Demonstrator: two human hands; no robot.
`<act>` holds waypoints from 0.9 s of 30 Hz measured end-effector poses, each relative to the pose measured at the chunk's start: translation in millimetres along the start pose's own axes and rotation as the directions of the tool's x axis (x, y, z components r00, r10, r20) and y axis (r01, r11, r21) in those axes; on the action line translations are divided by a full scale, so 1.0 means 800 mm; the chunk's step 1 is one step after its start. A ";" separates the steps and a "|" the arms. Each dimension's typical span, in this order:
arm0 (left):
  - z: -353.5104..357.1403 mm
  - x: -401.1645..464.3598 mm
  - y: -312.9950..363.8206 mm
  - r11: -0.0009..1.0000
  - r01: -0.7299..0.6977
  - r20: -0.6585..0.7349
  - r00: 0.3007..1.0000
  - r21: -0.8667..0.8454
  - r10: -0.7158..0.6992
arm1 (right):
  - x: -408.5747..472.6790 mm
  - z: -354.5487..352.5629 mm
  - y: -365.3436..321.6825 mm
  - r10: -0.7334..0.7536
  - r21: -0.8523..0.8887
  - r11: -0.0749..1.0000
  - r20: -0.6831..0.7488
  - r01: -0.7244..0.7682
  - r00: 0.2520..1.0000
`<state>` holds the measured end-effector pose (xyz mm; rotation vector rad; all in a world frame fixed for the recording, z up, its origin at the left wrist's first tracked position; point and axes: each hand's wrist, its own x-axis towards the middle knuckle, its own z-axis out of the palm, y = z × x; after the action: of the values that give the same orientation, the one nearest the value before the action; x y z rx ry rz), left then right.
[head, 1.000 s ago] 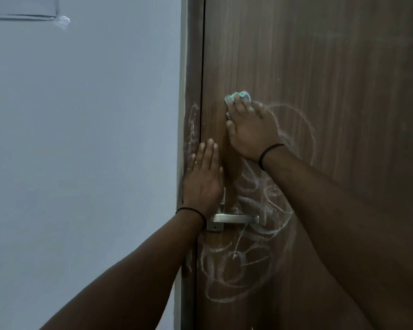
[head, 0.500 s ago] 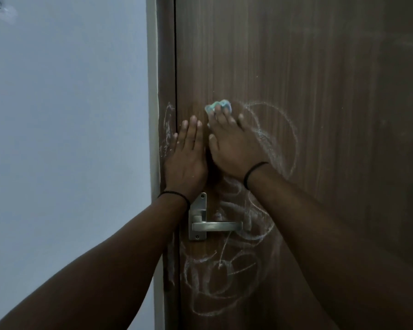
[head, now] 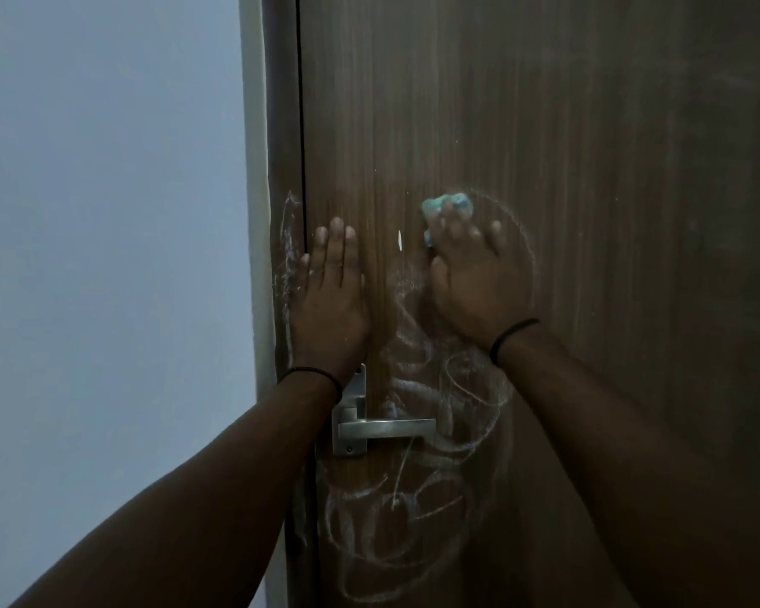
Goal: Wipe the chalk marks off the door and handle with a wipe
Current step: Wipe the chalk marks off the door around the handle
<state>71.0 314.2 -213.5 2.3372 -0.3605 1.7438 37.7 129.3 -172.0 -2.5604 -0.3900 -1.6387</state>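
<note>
- The right hand (head: pixel 479 283) presses a crumpled blue-green wipe (head: pixel 447 204) flat against the door (head: pixel 589 168), up and to the right of the handle (head: pixel 387 428); the fingers lie spread over the wad, and only its top and left edges peek out past the fingertips. This is a flat press, apparently to rub a wide patch at once, not a pinch.
- The left hand (head: pixel 332 296) lies flat and holds nothing, fingers straight and together, directly above the handle beside the door's latch edge; it probably steadies the door against the rubbing.
- The wipe sits on the upper arc of the chalk marks (head: pixel 396 533), which loop from above the handle to well below it; more chalk streaks the frame (head: pixel 287 265) left of the handle.
- The handle's lever points right, into the scribbles, so strokes coming down will meet it and must go around or over it.
- Right of and above the handle the door is bare wood, free for sweeping; to the left, the narrow gap and frame edge limit travel.
- Most chalk remains, so the task looks barely begun.
</note>
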 end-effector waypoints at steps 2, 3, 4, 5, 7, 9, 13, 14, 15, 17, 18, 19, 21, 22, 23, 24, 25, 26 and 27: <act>0.002 0.000 0.000 1.000 0.005 -0.014 1.000 0.014 -0.005 | 0.026 -0.006 0.008 0.092 0.031 0.995 -0.051 -0.091 0.994; 0.004 0.000 0.002 1.000 0.008 -0.020 1.000 0.017 -0.008 | 0.036 -0.007 0.001 0.101 0.037 0.994 -0.064 -0.099 0.993; 0.005 0.000 0.003 1.000 0.014 -0.024 1.000 0.017 -0.013 | 0.039 -0.005 -0.011 0.084 0.047 0.996 -0.071 -0.081 0.994; 0.007 -0.001 0.003 1.000 0.021 -0.028 0.999 0.018 -0.021 | 0.034 0.000 -0.024 0.049 0.063 0.997 -0.062 -0.045 0.997; 0.009 -0.001 0.004 0.999 0.033 -0.035 0.999 0.025 -0.032 | 0.010 0.011 -0.038 -0.033 0.065 0.997 -0.022 0.035 0.999; 0.009 -0.001 0.004 0.999 0.037 -0.031 0.999 0.027 -0.036 | -0.013 0.015 -0.022 -0.036 0.036 0.999 -0.002 0.036 0.999; 0.005 -0.002 0.007 0.999 0.029 -0.033 0.999 0.040 -0.027 | 0.020 0.001 0.013 0.136 0.033 0.990 -0.080 -0.134 0.987; 0.004 -0.001 0.008 0.999 0.026 -0.034 0.999 0.033 -0.024 | 0.029 -0.002 0.008 0.152 0.031 0.988 -0.091 -0.150 0.984; 0.004 -0.001 0.008 0.999 0.025 -0.032 0.999 0.022 -0.025 | 0.030 -0.002 -0.002 0.141 0.026 0.990 -0.099 -0.140 0.985; 0.003 -0.002 0.007 0.999 0.030 -0.031 0.999 0.014 -0.030 | 0.014 0.004 -0.013 0.073 0.033 0.997 -0.062 -0.071 0.995; 0.003 -0.002 0.008 0.999 0.030 -0.030 0.999 0.017 -0.030 | 0.000 0.007 -0.008 0.046 0.028 0.999 -0.037 -0.045 0.998; 0.002 -0.002 0.007 0.999 0.031 -0.024 0.999 0.024 -0.031 | -0.015 0.007 0.003 0.043 0.017 0.999 -0.016 -0.043 0.999; 0.001 -0.002 0.008 0.999 0.030 -0.010 1.000 0.034 -0.030 | -0.027 0.006 0.031 0.121 0.018 0.993 -0.026 -0.121 0.992; 0.000 -0.002 0.008 0.999 0.034 -0.005 0.999 0.038 -0.034 | -0.022 0.006 0.039 0.170 0.045 0.985 -0.042 -0.168 0.985; -0.002 -0.003 0.009 0.998 0.040 0.001 0.999 0.039 -0.040 | -0.011 0.006 0.041 0.211 0.070 0.976 -0.056 -0.207 0.976; -0.003 -0.003 0.012 0.998 0.044 0.008 0.999 0.036 -0.044 | 0.000 0.007 0.037 0.241 0.086 0.968 -0.071 -0.235 0.968; -0.004 -0.004 0.014 0.998 0.047 0.014 0.999 0.031 -0.047 | 0.008 0.008 0.027 0.246 0.089 0.967 -0.081 -0.239 0.966; -0.006 -0.005 0.015 0.998 0.051 0.018 0.999 0.027 -0.051 | 0.010 0.011 0.015 0.221 0.078 0.974 -0.085 -0.214 0.972; -0.007 -0.006 0.015 0.998 0.054 0.021 0.998 0.022 -0.055 | 0.006 0.014 0.004 0.170 0.070 0.984 -0.076 -0.165 0.983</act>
<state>60.9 304.4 -216.6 2.3595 -0.2800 1.7073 50.4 129.5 -172.2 -2.3987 -0.2104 -1.6369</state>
